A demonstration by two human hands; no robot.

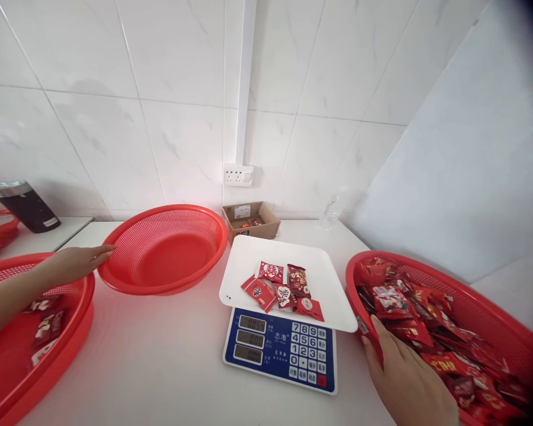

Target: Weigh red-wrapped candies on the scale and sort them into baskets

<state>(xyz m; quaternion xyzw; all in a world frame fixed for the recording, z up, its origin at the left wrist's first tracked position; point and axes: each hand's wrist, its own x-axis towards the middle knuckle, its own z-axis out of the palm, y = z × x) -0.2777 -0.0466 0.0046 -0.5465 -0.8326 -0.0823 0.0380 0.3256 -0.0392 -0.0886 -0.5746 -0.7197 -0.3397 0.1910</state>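
Note:
My left hand [77, 265] reaches over the left red basket, fingers stretched out, with the fingertips at the rim of the middle red basket [162, 289]. Nothing shows in its grasp. On the right, my right hand [404, 373] grips the near rim of a red basket [430, 265] piled with red-wrapped sweets [393, 302]. Between the hands stands a digital scale [279, 349] with a white pan [244, 254]. Several small red packets [286, 294] lie on that pan. The middle basket's visible inside holds nothing.
A few packets [48, 328] lie in the left basket [77, 340]. Behind the scale, an open cardboard box [260, 228] sits by the tiled wall, below a socket [238, 175]. A dark tumbler [31, 207] stands at far left, and a clear plastic object [332, 210] at the back right.

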